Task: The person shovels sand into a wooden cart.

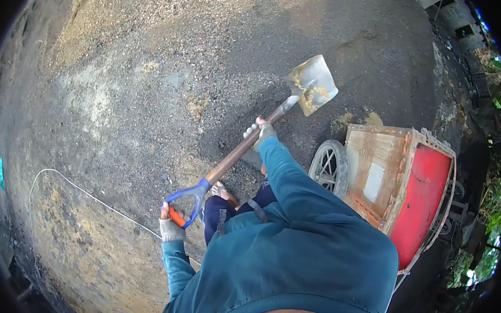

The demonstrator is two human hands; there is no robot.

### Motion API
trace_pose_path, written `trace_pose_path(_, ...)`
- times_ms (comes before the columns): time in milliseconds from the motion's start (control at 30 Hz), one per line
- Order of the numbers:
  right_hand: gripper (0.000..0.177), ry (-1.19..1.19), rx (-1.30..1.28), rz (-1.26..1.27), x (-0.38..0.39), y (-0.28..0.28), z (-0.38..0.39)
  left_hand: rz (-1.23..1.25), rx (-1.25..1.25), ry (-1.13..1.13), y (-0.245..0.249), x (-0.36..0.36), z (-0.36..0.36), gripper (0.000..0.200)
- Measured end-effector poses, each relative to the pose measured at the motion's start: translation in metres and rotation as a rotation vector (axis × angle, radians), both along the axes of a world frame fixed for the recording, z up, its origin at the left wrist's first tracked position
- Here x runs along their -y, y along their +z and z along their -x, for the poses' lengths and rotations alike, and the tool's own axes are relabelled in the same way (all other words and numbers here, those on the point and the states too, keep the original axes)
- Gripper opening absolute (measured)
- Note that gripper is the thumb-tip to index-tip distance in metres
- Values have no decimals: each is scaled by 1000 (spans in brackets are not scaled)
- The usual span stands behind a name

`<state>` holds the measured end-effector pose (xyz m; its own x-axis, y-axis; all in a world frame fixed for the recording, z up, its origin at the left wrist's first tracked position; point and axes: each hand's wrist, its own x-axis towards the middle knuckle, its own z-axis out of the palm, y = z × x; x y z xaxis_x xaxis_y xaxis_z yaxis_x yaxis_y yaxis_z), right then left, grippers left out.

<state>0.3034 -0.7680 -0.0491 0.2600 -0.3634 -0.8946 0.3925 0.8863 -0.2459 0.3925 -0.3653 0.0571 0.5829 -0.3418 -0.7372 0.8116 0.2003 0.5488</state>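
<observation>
A shovel with a wooden shaft and a blue D-handle with an orange grip is held across my body. My left hand, in a grey glove, is closed on the orange grip at the low end. My right hand, also gloved, grips the shaft about halfway up. The metal blade is raised at the far end, with sandy residue stuck to it. It hangs over dark gravel ground, just left of the wheelbarrow. Teal sleeves cover both my arms.
The red wheelbarrow with a worn, cement-stained tray stands at the right, its wheel close to my legs. A thin white cord runs across the sandy ground at the left. A pale gravel heap lies at the far side, greenery at the right edge.
</observation>
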Motion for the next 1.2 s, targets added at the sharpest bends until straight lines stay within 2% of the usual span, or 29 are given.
trace_pose_path(67, 21, 192, -13, -161, -55, -86, -14, -320, -49, 233, -44, -49, 34, 41)
trace_pose_path(133, 11, 430, -21, -192, -137, -138, -20, -645, -96, 499, -78, -126, 83, 45)
trace_pose_path(167, 8, 520, -87, -315, -170, -130, -23, -774, -85, 602, -65, -148, 111, 46)
trace_pose_path(200, 10, 629, -109, -318, -185, -92, -23, -857, -107, 608, -41, -169, 137, 47)
trace_pose_path(233, 9, 717, -19, -468, -228, -131, -18, -1005, -70, 728, -9, -159, 151, 50)
trace_pose_path(267, 10, 789, 9, -545, -255, -144, -11, -1024, -159, 722, 13, -179, 166, 56)
trace_pose_path(300, 10, 792, 22, -578, -248, -145, -10, -1040, -192, 735, 42, -169, 168, 63)
trace_pose_path(367, 11, 737, 32, -587, -205, -166, -17, -1231, -90, 752, 52, -141, 143, 63)
trace_pose_path(400, 12, 673, 38, -543, -160, -189, -22, -1109, -152, 464, 42, -123, 121, 64)
trace_pose_path(433, 12, 595, 46, -471, -104, -216, -26, -1062, -152, 498, -10, -69, 85, 68)
trace_pose_path(467, 13, 488, 63, -389, -32, -242, -28, -1049, -140, 391, -43, 57, 53, 71)
trace_pose_path(533, 14, 278, 61, -264, 133, -279, -17, -797, 80, 95, -163, 179, 8, 57)
trace_pose_path(567, 13, 185, -70, -269, 211, -275, -12, -772, 163, 158, -181, 263, 2, 58)
trace_pose_path(600, 10, 157, -109, -189, 253, -266, -4, -748, 200, 152, -199, 295, -1, 58)
trace_pose_path(633, 10, 112, -92, -218, 273, -265, 5, -749, 225, 147, -202, 315, 5, 59)
trace_pose_path(700, 11, 26, -133, -155, 275, -252, 36, -727, 240, 140, -188, 331, 24, 59)
trace_pose_path(800, 12, -96, -212, -138, 302, -206, 93, -613, 188, 1, -205, 346, 22, 56)
trace_pose_path(900, 12, -393, -42, -23, 329, -144, 153, -418, 258, -121, -198, 407, 8, 55)
trace_pose_path(967, 19, -575, 34, 119, 339, -96, 190, -187, 542, -346, -183, 461, -13, 54)
trace_pose_path(1000, 22, -635, 137, 283, 340, -73, 212, -125, 649, -470, -167, 488, -25, 52)
trace_pose_path(1033, 23, -697, 187, 345, 342, -47, 232, 11, 672, -537, -125, 520, -27, 48)
trace_pose_path(1067, 23, -715, 215, 417, 339, -19, 247, 38, 787, -592, -98, 534, -30, 41)
trace_pose_path(1100, 23, -742, 245, 490, 335, -1, 253, 54, 797, -611, -69, 536, -25, 38)
trace_pose_path(1167, 21, -667, 212, 477, 327, -4, 248, 1, 952, -538, -54, 501, -9, 37)
trace_pose_path(1200, 21, -634, 187, 459, 317, -10, 245, -77, 848, -540, -52, 465, -2, 38)
